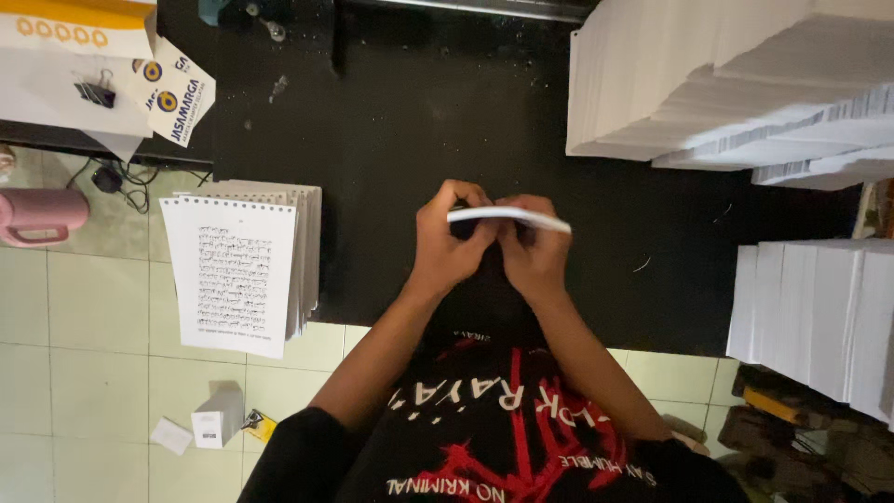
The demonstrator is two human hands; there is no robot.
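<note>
In the head view, the left hand (447, 240) and right hand (535, 247) meet at centre, fingers of both clamped on a thin white paper bundle (507, 217) held edge-on above the black table (400, 140). At nine o'clock lies a punched printed stack (244, 270); at two o'clock, tall white paper piles (726, 74).
</note>
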